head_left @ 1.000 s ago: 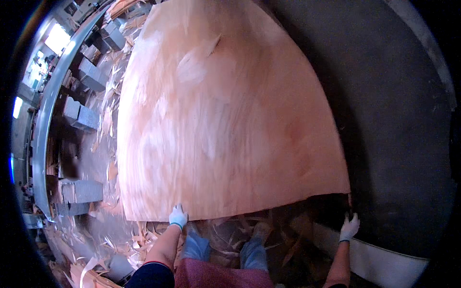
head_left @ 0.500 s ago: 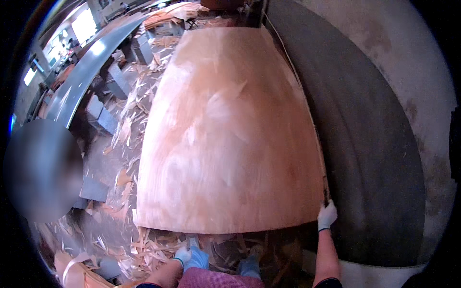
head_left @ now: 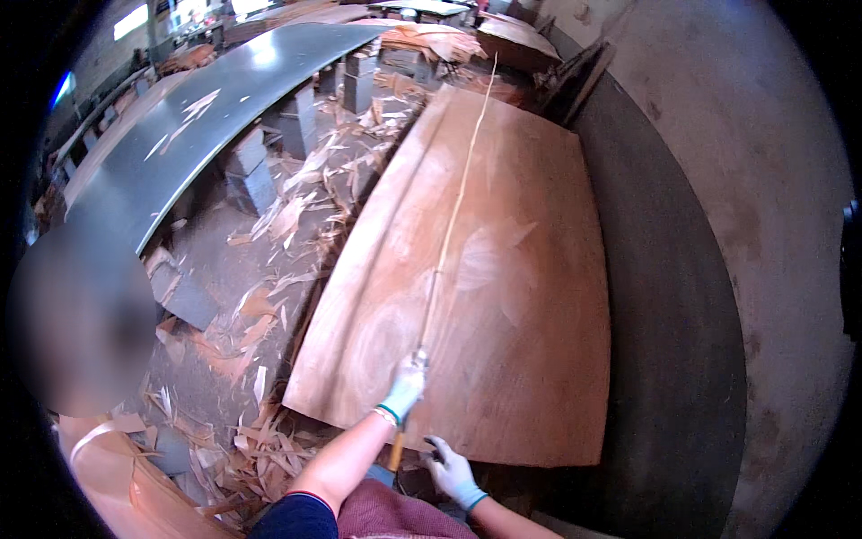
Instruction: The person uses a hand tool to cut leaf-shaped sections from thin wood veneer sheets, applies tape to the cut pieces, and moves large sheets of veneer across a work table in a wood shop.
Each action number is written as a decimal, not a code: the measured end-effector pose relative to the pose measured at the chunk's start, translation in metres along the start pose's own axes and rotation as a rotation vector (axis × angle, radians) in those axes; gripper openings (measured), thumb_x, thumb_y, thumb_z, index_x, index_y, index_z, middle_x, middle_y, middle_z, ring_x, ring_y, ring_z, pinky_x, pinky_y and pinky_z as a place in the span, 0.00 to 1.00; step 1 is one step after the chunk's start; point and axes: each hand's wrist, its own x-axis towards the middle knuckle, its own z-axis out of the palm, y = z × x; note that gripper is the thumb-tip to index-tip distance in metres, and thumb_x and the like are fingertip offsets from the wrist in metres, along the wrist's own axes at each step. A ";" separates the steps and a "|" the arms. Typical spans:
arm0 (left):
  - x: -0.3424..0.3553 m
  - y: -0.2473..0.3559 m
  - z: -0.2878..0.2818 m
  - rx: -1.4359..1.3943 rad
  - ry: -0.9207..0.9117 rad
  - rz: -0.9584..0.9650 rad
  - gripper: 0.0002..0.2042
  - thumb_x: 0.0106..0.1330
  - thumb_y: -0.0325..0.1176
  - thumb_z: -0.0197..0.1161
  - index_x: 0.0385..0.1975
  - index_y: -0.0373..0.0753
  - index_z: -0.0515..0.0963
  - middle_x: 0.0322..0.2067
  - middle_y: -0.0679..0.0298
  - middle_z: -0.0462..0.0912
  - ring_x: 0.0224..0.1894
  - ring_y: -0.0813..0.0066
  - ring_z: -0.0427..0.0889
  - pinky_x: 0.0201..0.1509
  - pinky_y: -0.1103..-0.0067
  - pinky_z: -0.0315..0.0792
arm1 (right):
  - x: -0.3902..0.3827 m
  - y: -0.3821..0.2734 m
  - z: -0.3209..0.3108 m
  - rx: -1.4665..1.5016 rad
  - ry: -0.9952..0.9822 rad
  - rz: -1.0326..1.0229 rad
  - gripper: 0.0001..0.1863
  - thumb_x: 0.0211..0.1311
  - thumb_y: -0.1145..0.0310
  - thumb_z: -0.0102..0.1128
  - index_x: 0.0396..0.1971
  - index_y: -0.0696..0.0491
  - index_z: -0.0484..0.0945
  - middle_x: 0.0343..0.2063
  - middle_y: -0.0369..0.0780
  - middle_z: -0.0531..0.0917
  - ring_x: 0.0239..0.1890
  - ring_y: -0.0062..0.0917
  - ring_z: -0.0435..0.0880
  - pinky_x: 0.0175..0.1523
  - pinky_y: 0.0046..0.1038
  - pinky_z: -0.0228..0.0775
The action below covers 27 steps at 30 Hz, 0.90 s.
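A broad reddish wood sheet [head_left: 530,359] lies in front of me, lengthwise away from me. My left hand [head_left: 407,382], in a white glove, is closed around a long thin stick [head_left: 455,207] that stretches over the sheet to its far end. The stick's yellowish near end [head_left: 396,449] sticks out below that hand, past the sheet's front edge. My right hand [head_left: 453,474], gloved with dark fingertips, is near the front edge, its fingers apart and nothing seen in them.
Torn veneer scraps [head_left: 287,216] litter the floor on the left. Beyond them, a long dark glossy panel [head_left: 233,90] rests on grey blocks [head_left: 251,180]. A dark board [head_left: 673,296] runs along the wall [head_left: 763,180] at right. Stacked veneer [head_left: 135,485] sits at lower left.
The stick has come from the sheet's right edge to across its middle. My left hand has risen onto it; my right hand has left the right edge and moved inward. The view has turned.
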 end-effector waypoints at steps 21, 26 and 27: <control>-0.110 -0.011 -0.266 0.513 0.246 0.285 0.20 0.73 0.49 0.49 0.38 0.36 0.76 0.29 0.40 0.78 0.35 0.37 0.77 0.34 0.57 0.69 | 0.011 0.012 0.040 0.051 0.025 -0.012 0.13 0.69 0.61 0.55 0.39 0.57 0.77 0.24 0.34 0.78 0.26 0.18 0.73 0.32 0.24 0.67; -0.233 -0.071 -0.284 0.512 0.134 0.191 0.18 0.73 0.47 0.51 0.34 0.36 0.75 0.22 0.50 0.73 0.25 0.55 0.74 0.29 0.67 0.66 | 0.004 -0.021 0.047 0.230 -0.053 0.190 0.14 0.69 0.61 0.54 0.40 0.58 0.77 0.27 0.36 0.80 0.26 0.20 0.76 0.33 0.25 0.70; -0.250 -0.085 -0.290 0.440 0.069 0.144 0.17 0.74 0.45 0.51 0.34 0.36 0.75 0.19 0.55 0.71 0.21 0.66 0.70 0.26 0.72 0.64 | 0.008 -0.011 0.056 0.274 -0.029 0.194 0.15 0.69 0.60 0.54 0.39 0.58 0.78 0.27 0.37 0.80 0.26 0.21 0.76 0.32 0.25 0.70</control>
